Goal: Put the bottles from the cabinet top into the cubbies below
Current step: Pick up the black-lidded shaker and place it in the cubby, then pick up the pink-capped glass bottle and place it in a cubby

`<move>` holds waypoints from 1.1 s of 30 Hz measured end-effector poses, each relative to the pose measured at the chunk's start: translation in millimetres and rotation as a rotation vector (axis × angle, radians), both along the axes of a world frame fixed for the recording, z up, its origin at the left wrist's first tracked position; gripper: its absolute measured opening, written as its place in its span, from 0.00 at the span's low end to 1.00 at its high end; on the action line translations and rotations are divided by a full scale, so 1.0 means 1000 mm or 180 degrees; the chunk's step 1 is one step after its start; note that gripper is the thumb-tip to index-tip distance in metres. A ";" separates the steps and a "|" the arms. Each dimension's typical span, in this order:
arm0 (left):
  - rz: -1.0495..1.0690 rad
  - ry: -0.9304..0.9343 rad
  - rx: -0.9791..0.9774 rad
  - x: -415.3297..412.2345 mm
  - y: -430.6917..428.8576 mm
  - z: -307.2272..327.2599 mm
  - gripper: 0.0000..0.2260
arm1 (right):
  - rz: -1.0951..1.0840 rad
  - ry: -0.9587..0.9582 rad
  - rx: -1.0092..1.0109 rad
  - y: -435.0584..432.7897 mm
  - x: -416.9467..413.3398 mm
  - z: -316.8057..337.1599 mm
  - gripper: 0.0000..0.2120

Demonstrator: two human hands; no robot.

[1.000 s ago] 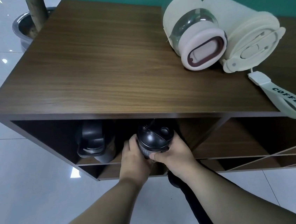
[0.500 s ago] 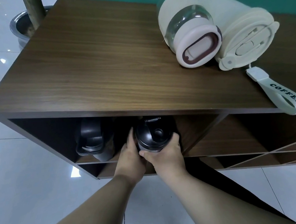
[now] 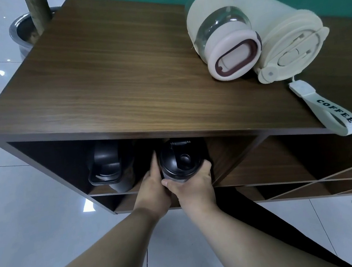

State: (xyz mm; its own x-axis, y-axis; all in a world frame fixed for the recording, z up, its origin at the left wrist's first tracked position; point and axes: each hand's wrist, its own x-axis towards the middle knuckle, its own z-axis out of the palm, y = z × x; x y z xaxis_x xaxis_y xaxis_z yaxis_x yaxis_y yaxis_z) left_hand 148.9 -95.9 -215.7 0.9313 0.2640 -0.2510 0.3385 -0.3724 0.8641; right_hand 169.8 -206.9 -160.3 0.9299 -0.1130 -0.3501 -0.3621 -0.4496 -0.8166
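Both of your hands are clasped around a black shaker bottle point(image 3: 179, 164) at the mouth of the upper left cubby point(image 3: 50, 166). Your left hand point(image 3: 153, 189) presses its fingers along the bottle's left side, with one finger reaching up beside the lid. Your right hand point(image 3: 194, 184) wraps the lower right side, thumb across the front just under the lid's rim. The bottle's black lid, with its flip cap and round spout, faces you, and its top sits just under the front edge of the cabinet top.

To its left in the same cubby lies a second black bottle point(image 3: 107, 167), lid toward you, apart from your left hand.

On the wooden surface point(image 3: 110, 75), two bottles lie on their sides near the back right, touching each other. The left one is a glass bottle with a cream sleeve point(image 3: 222, 35) and a pale pink lid ringed in dark red. The right one is a cream tumbler point(image 3: 280, 35) with a flip lid. Its cream strap point(image 3: 329, 110), printed "COFFEE", hangs over the front edge.

A metal planter point(image 3: 20, 33) with a trunk in it stands on the tiled floor point(image 3: 29, 235) past the cabinet's left rear corner.
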 end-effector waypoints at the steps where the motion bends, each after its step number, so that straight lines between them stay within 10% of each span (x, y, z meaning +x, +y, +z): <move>1: -0.0007 -0.0005 -0.0011 0.000 0.000 0.000 0.48 | 0.0001 0.0003 0.0008 0.000 0.000 0.000 0.40; 12: -0.0197 -0.0066 -0.0461 -0.009 0.003 0.016 0.46 | 0.0366 0.0157 0.0060 -0.016 -0.015 -0.001 0.60; 28: -0.0671 -0.0115 -0.0548 -0.062 -0.001 0.148 0.12 | -0.0197 -0.1161 0.0474 -0.062 -0.062 0.202 0.13; 33: -0.0469 -0.0638 -0.0995 -0.069 -0.003 0.202 0.07 | -0.0486 -0.0837 0.0625 -0.031 -0.022 0.256 0.28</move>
